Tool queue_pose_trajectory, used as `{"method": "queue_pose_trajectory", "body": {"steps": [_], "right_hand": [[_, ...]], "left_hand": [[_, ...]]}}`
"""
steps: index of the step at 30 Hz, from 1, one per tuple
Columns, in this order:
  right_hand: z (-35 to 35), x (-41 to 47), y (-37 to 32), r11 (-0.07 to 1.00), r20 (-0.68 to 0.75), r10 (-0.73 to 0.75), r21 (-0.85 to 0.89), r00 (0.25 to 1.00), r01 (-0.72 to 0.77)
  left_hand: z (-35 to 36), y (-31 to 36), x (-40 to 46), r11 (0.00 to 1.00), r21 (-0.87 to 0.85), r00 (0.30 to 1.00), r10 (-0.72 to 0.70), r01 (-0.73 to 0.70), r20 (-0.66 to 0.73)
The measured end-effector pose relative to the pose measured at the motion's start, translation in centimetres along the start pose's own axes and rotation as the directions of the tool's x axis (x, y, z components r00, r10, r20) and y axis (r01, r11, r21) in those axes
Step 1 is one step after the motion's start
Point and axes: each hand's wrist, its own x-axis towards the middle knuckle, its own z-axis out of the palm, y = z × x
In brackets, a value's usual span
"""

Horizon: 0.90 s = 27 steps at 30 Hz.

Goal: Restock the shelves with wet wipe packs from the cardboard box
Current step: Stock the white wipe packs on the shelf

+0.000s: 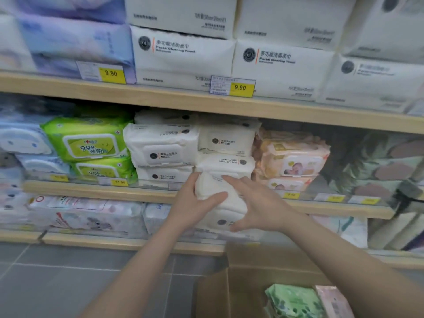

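Two hands | left hand (pixel 195 203), right hand (pixel 257 203) clasp white wipe pack (pixel 220 191) between them

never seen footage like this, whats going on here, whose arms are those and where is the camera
There is no machine here. The single picture comes from a wide-angle camera worn on a person's head, looking forward and down, so the two bare arms are the wearer's own. Both hands, the left hand and the right hand, hold a white wet wipe pack at the front edge of the middle shelf, below a stack of similar white packs. Green packs sit to the left, peach ones to the right. Yellow price tags hang on the shelf edges. Below, on the floor, an open cardboard box holds more packs, one green, one pink.
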Motion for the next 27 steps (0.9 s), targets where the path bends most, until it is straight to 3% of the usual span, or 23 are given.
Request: {"method": "queue_pose_trajectory", "body": {"steps": [3,5,6,10,12,15,19,24,27], "right_hand": [[-1.5,2.6,0.2,0.971,-0.131,-0.117,-0.223,0.985,0.085],[-2.9,4.6,0.6,0.940,-0.161,-0.159,-0.327,0.974,0.100],[-3.7,5.6,0.8,0.930,-0.168,-0.161,-0.355,0.973,0.093],[-5.5,9.5,2.4,0.918,-0.178,-0.098,-0.396,0.979,0.020],[-5.3,11.1,3.6,0.923,-0.142,-0.045,-0.384,0.989,-0.013],[-5.0,13.1,4.8,0.925,-0.081,0.037,-0.375,0.996,-0.065],[-4.7,14.2,5.1,0.942,-0.071,0.126,-0.304,0.989,-0.142],[-0.7,12.6,2.9,0.870,-0.355,0.118,-0.412,0.928,-0.269],[1.6,12.3,2.4,0.861,-0.451,0.079,-0.418,0.889,-0.289]], "left_hand": [[-3.2,0.9,1.9,0.970,0.169,0.974,0.196,-0.176,-0.111],[-6.0,1.5,4.6,0.845,0.481,0.894,0.381,-0.234,-0.236],[-7.2,1.9,6.1,0.742,0.644,0.878,0.421,-0.187,-0.230],[-8.6,0.8,11.0,0.428,0.903,0.972,0.221,-0.030,-0.073],[-8.1,-0.4,11.7,0.323,0.945,0.970,0.239,-0.042,-0.039],[-8.0,-1.5,11.9,0.282,0.958,0.942,0.331,-0.041,-0.057],[-8.0,-1.8,12.0,0.280,0.959,0.939,0.341,-0.048,-0.053],[-7.8,-2.1,12.2,0.275,0.961,0.933,0.354,-0.031,-0.071],[-7.8,-2.2,12.1,0.267,0.963,0.929,0.363,-0.030,-0.071]]}}
